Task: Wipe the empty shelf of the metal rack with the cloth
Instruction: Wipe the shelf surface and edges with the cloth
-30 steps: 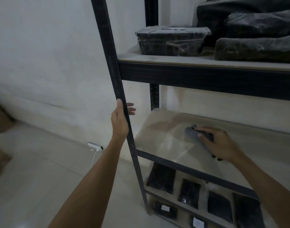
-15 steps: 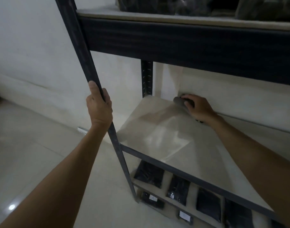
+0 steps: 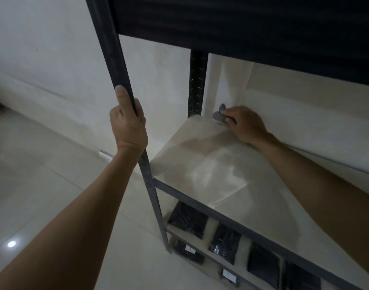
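The empty pale shelf (image 3: 210, 170) of the dark metal rack fills the middle right of the head view. My right hand (image 3: 243, 124) presses a small grey cloth (image 3: 219, 115) onto the shelf's far left corner, against the back wall beside the rear upright. Most of the cloth is hidden under my fingers. My left hand (image 3: 128, 126) is wrapped around the rack's front left upright (image 3: 114, 53), just above shelf level.
The shelf above (image 3: 242, 19) hangs low over my right hand. Several black packages (image 3: 187, 219) lie on the lower shelves. A white wall stands behind and to the left, with pale floor tiles (image 3: 43, 185) and a small white object at the skirting.
My right hand has slid the cloth from the shelf's middle back into the far left corner. My left hand's fingers have closed round the upright. The camera has dipped lower and closer.
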Motion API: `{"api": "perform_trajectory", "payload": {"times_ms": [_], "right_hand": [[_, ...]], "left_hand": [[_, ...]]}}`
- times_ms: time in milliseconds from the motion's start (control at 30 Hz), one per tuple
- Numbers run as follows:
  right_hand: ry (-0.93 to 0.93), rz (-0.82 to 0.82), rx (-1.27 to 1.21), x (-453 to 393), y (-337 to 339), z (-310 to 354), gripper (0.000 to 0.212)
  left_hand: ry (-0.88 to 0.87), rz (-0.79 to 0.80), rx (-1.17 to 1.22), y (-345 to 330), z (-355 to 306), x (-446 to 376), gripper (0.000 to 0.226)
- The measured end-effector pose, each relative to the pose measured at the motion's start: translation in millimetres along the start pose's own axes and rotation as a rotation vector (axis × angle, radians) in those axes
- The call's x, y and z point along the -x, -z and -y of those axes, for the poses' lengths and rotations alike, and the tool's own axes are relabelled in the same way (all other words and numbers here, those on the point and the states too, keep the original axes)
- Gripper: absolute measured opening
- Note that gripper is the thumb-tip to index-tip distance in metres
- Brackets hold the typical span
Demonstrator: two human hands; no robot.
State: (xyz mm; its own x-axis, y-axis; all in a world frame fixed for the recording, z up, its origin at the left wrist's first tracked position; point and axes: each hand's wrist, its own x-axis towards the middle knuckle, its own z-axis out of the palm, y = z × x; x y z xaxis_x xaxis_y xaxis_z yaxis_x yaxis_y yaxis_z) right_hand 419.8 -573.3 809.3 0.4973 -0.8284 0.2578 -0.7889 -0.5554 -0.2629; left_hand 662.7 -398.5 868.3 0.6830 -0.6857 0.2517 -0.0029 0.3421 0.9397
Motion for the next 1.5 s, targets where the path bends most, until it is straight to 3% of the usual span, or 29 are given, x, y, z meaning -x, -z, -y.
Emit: {"api": "perform_trajectory", "payload": {"times_ms": [133, 233, 367, 433, 500, 600, 667, 800, 867, 933, 1067, 1367, 1433, 1500], "right_hand": [[-0.021, 0.094, -0.182, 8, -16, 0, 0.034], [0.08, 0.289, -0.298, 4, -1, -4, 0.034], [-0.007, 0.062, -0.243, -3, -6, -9, 0.032], [-0.052, 0.025, -0.236, 5, -15, -5, 0.033], [-0.028, 0.062, -0.303, 12, -20, -1, 0.031], [0.051, 0.306, -0.448, 15, -10, 0, 0.032], [0.068, 0.341, -0.433, 10, -2, -2, 0.032], [-0.04, 0.025, -0.252, -6, -13, -7, 0.031], [-0.059, -0.012, -0.159, 1, -27, 4, 0.033], [0.014, 0.035, -0.207, 8, -34, 12, 0.033], [0.22, 0.331, -0.381, 3, -20, 23, 0.033], [0.194, 0.14, -0.33, -56, -37, 15, 0.032], [0.22, 0.157, -0.357, -50, -40, 16, 0.032], [0.288, 0.273, -0.375, -46, -34, 17, 0.031]], "left_hand": [[-0.01, -0.002, 0.015, 1, -2, -1, 0.061], [-0.008, 0.005, 0.014, 0, 0, 0, 0.063], [-0.003, -0.001, 0.019, -2, -1, 1, 0.061], [-0.002, 0.007, 0.021, -1, -2, 1, 0.06], [-0.01, 0.001, 0.014, 0, -2, 1, 0.06], [-0.015, -0.001, 0.006, -2, 0, 1, 0.059], [-0.021, -0.001, 0.004, -3, 1, 1, 0.06], [-0.006, -0.004, 0.057, -2, 2, -1, 0.06], [-0.007, -0.005, 0.07, -2, 2, -2, 0.06], [-0.005, -0.007, 0.072, -2, 2, -2, 0.06], [-0.002, -0.012, 0.058, -3, 4, -1, 0.061], [0.013, -0.03, 0.058, -3, 5, -3, 0.06], [0.01, -0.024, 0.059, -3, 4, -2, 0.06], [0.003, -0.02, 0.066, -3, 3, -2, 0.06]]}}
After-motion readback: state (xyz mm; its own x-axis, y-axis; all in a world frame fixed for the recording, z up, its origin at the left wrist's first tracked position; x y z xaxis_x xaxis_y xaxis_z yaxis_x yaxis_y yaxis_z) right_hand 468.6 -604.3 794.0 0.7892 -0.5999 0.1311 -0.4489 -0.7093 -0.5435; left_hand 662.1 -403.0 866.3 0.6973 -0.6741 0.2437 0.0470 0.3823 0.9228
